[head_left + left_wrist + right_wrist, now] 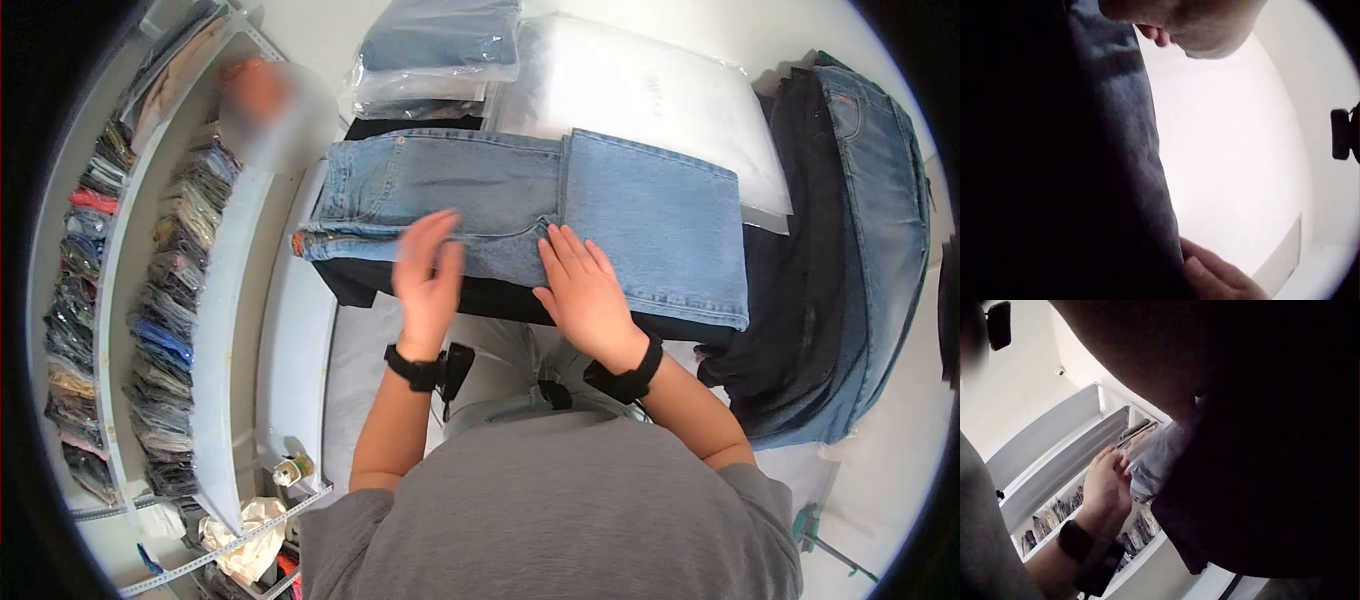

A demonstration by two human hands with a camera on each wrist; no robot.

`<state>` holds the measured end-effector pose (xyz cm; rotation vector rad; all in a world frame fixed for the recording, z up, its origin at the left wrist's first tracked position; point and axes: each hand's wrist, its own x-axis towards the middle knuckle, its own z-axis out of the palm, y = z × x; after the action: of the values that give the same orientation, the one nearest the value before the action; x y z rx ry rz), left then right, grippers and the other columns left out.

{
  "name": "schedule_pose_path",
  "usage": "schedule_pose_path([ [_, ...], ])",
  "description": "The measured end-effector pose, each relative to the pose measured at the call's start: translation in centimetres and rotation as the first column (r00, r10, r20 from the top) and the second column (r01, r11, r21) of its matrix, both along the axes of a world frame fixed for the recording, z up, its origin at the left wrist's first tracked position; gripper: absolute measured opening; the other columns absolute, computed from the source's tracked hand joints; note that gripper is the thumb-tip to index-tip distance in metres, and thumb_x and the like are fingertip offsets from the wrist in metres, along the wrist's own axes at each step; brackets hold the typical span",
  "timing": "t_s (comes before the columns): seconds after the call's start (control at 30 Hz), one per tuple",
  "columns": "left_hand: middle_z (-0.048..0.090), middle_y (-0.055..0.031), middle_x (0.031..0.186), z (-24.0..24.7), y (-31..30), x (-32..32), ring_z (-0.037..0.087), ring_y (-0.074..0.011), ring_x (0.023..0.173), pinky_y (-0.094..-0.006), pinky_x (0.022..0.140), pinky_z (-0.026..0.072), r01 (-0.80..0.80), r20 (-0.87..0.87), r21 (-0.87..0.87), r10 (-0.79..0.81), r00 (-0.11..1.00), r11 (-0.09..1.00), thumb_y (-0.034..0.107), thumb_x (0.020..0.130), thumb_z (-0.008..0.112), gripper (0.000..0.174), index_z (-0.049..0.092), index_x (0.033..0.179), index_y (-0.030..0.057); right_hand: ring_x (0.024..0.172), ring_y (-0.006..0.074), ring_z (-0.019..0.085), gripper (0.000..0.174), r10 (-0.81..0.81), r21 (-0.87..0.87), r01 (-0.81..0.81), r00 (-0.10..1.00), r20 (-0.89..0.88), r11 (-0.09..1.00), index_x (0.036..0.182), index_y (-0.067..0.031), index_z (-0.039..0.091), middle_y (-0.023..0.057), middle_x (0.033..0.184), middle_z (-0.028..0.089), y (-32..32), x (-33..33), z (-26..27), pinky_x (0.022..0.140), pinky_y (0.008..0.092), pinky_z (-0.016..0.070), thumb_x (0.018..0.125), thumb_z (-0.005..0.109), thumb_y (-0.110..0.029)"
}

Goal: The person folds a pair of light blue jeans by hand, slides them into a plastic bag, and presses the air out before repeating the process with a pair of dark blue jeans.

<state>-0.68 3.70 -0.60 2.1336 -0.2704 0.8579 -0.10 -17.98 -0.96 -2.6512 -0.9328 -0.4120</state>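
Light blue jeans (pixel 470 180) lie across a black garment (pixel 500 298), with the leg end folded back over the right part. The right hand (pixel 585 290) rests on the jeans beside the fold edge, fingers extended. Blurred, the left hand (pixel 428 280) is over the jeans' near edge, left of centre, fingers spread; whether it touches the cloth cannot be told. In the left wrist view a hand (pixel 1219 278) shows at the cloth (pixel 1141 156). The right wrist view shows the left hand (pixel 1107 490) beside the denim (pixel 1154 465).
Plastic-wrapped garments (pixel 440 50) and a clear plastic bag (pixel 640 100) lie behind the jeans. Black trousers (pixel 810 240) and darker blue jeans (pixel 880 200) lie at the right. Shelves (pixel 225 300) with several bagged garments (pixel 180 330) stand at the left.
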Motion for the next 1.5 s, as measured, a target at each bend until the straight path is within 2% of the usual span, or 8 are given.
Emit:
schedule_pose_path([
  [0.13, 0.05, -0.0058, 0.099, -3.0, 5.1, -2.4, 0.05, -0.0126, 0.091, -0.0268, 0.081, 0.0418, -0.41, -0.071, -0.638, 0.481, 0.874, 0.652, 0.016, 0.092, 0.057, 0.025, 0.047, 0.11, 0.0007, 0.129, 0.0293, 0.038, 0.061, 0.015, 0.012, -0.015, 1.0, -0.013, 1.0, 0.126, 0.0022, 0.046, 0.0182, 0.135, 0.043, -0.2, -0.1, 0.5, 0.104, 0.0433, 0.0304, 0.079, 0.065, -0.032],
  [0.3, 0.056, -0.0082, 0.088, -1.7, 8.2, -1.6, 0.057, -0.0154, 0.074, -0.0286, 0.07, 0.0486, -0.408, -0.402, -0.793, 0.114, 0.909, 0.453, 0.036, 0.091, 0.058, 0.04, 0.051, 0.103, -0.0017, 0.129, 0.0291, 0.038, 0.064, 0.016, 0.014, -0.016, 1.0, -0.019, 1.0, 0.126, 0.0022, 0.047, 0.0184, 0.135, 0.043, -0.2, -0.2, 0.5, 0.104, 0.0436, 0.0304, 0.078, 0.067, -0.034],
  [0.6, 0.063, -0.0139, 0.084, 0.5, 11.1, 4.8, 0.061, -0.019, 0.057, -0.0268, 0.044, 0.0523, -0.709, -0.714, -0.135, 0.428, 0.554, 0.692, 0.044, 0.069, 0.078, 0.061, 0.059, 0.092, -0.0095, 0.128, 0.0287, 0.039, 0.064, 0.003, 0.049, -0.003, 1.0, -0.011, 0.999, 0.124, 0.0029, 0.048, 0.0181, 0.134, 0.045, -0.2, 0.0, 0.2, 0.104, 0.0433, 0.0307, 0.076, 0.067, -0.036],
  [0.83, 0.063, -0.0092, 0.091, 2.7, 7.8, 6.6, 0.059, -0.0185, 0.081, -0.0324, 0.075, 0.0476, -0.454, -0.321, -0.733, 0.331, 0.887, 0.507, 0.002, 0.073, 0.071, 0.026, 0.059, 0.095, -0.0045, 0.127, 0.0292, 0.039, 0.065, -0.006, 0.037, 0.005, 0.999, 0.032, 0.999, 0.125, 0.0027, 0.048, 0.0184, 0.134, 0.045, -0.5, 0.1, -0.3, 0.104, 0.0425, 0.0307, 0.078, 0.065, -0.039],
  [1.07, 0.057, -0.0154, 0.1, 14.0, -7.8, 4.8, 0.059, -0.0241, 0.088, -0.0343, 0.081, 0.0467, -0.458, 0.193, -0.119, 0.473, 0.86, 0.881, 0.012, 0.069, 0.077, 0.055, 0.045, 0.111, -0.0042, 0.125, 0.0328, 0.042, 0.061, 0.019, 0.159, -0.02, 1.0, 0.007, 0.987, 0.126, 0.0027, 0.048, 0.0206, 0.134, 0.044, -1.6, -0.1, -0.2, 0.103, 0.042, 0.0338, 0.081, 0.065, -0.034],
  [1.13, 0.057, -0.0147, 0.094, 14.0, -12.2, 4.4, 0.06, -0.0293, 0.085, -0.0355, 0.077, 0.0481, -0.318, 0.23, -0.019, 0.314, 0.921, 0.948, 0.011, 0.063, 0.076, 0.051, 0.048, 0.104, 0.0004, 0.122, 0.0319, 0.045, 0.05, 0.265, 0.665, -0.025, 0.928, -0.262, 0.747, 0.123, 0.0027, 0.051, 0.0211, 0.131, 0.047, -3.3, 0.4, 0.2, 0.1, 0.038, 0.0369, 0.085, 0.06, -0.029],
  [1.33, 0.054, -0.0102, 0.085, 7.7, -20.4, 4.0, 0.058, -0.0295, 0.076, -0.0411, 0.065, 0.0465, 0.191, 0.115, 0.5, -0.284, 0.952, 0.845, 0.008, 0.063, 0.067, 0.037, 0.052, 0.097, 0.0069, 0.087, 0.0246, 0.066, 0.066, 0.542, 0.697, 0.716, 0.601, -0.588, -0.038, 0.118, 0.0045, 0.047, 0.0178, 0.103, 0.063, -18.0, 0.3, 4.6, 0.069, 0.0321, 0.0582, 0.096, 0.029, -0.055],
  [1.5, 0.049, -0.0083, 0.082, 3.4, -23.0, 3.6, 0.055, -0.0253, 0.075, -0.0397, 0.067, 0.045, 0.318, -0.062, 0.634, -0.364, 0.929, 0.705, 0.01, 0.074, 0.056, 0.027, 0.053, 0.101, 0.0074, 0.087, 0.0184, 0.065, 0.054, 0.577, 0.59, 0.807, 0.496, -0.649, -0.03, 0.122, -0.0031, 0.049, 0.0067, 0.104, 0.064, -21.2, 0.7, 3.1, 0.071, 0.034, 0.0583, 0.094, 0.044, -0.049],
])
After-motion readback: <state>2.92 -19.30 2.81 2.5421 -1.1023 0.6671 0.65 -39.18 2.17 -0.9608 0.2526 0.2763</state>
